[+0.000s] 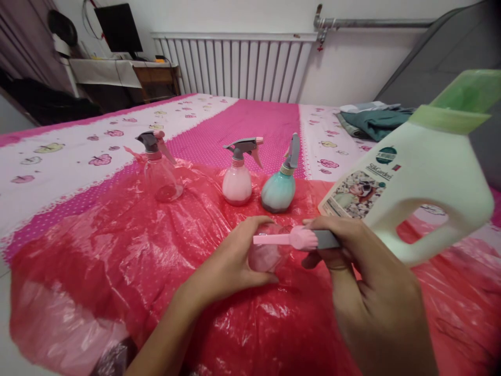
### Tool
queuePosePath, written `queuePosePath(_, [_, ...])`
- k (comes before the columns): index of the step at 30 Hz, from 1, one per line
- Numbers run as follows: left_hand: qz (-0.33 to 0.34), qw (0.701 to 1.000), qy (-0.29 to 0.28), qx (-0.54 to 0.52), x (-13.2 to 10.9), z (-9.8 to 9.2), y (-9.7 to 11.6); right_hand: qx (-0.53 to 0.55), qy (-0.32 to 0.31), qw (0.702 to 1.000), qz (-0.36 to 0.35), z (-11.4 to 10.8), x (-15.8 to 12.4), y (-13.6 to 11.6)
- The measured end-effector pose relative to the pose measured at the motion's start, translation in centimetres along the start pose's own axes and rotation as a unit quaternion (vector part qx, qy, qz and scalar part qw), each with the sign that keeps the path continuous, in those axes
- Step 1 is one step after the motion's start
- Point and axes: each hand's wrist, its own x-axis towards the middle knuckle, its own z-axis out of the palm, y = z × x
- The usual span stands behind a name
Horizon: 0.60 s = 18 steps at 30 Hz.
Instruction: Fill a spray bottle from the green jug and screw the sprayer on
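My left hand (pixel 235 256) curls around the side of a clear pinkish spray bottle body (pixel 263 257) on the red plastic sheet. Its thumb lies along the near side. In my right hand (pixel 364 271) is a trigger spray head (pixel 301 239) with a pink trigger and a grey end, pinched between thumb and fingers. The head sits in front of the bottle's top, so I cannot tell whether the two are joined. Just beyond stand a pink-filled spray bottle (pixel 237 185) and a teal one (pixel 279 190). A clear pink spray bottle (pixel 158 177) stands farther left.
A large pale green detergent jug (pixel 438 162) with a green cap stands tilted in view close by my right hand. The red plastic sheet (pixel 97 245) covers part of the patterned bed. Folded clothes (pixel 376 120) lie at the back right. A radiator (pixel 235 68) lines the wall.
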Motion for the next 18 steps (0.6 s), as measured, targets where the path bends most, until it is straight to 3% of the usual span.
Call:
queuePosePath(4, [0.028,0.999,-0.008,0.024,0.0,-0.1,0.1,-0.051,-0.021,0.998,-0.013,-0.6,0.1,-0.1])
queuePosePath(11, [0.026,0.999,-0.014,0.026,-0.1,-0.2,0.1,0.02,0.025,0.998,0.06,0.0,-0.2,0.1])
queuePosePath(18, [0.041,0.999,-0.005,0.024,-0.1,-0.1,-0.3,0.027,0.005,0.999,0.044,0.6,0.0,0.4])
